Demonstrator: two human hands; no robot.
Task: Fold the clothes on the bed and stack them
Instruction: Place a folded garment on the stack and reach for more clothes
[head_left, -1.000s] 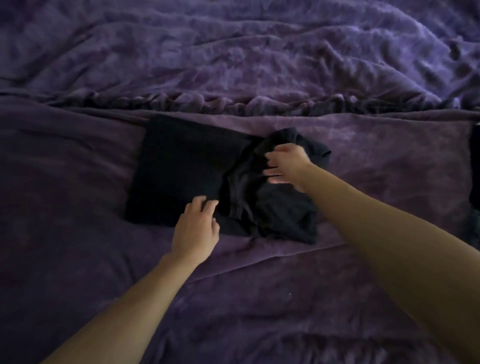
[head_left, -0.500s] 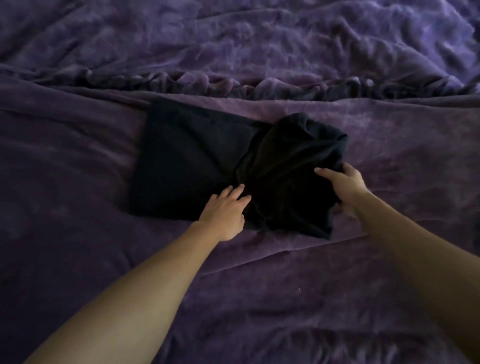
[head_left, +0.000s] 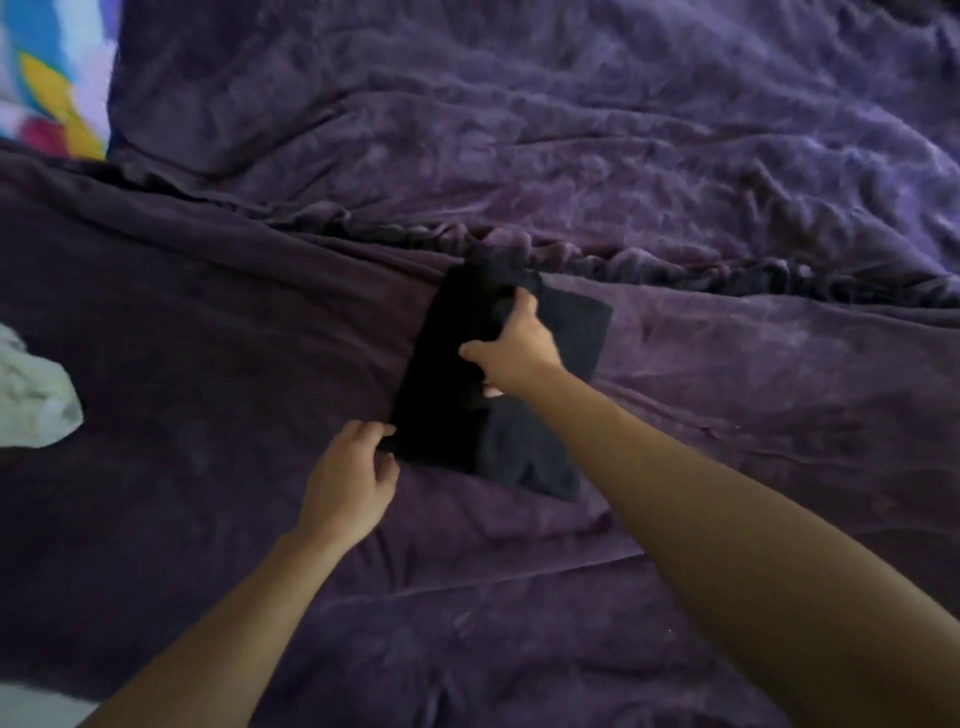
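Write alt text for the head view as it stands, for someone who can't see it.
Two bare hands fold a black garment on a purple bedspread: the right hand grips its upper layer, the left hand pinches its near left corner. A pale crumpled cloth lies at the left edge.

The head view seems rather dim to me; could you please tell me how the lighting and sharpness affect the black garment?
Head view: dim, even light with no glare. Head view: the black garment reads as a nearly featureless dark patch, its folds hard to trace. Head view: the colourful fabric at the top left is smeared by blur, and the white cloth looks soft.
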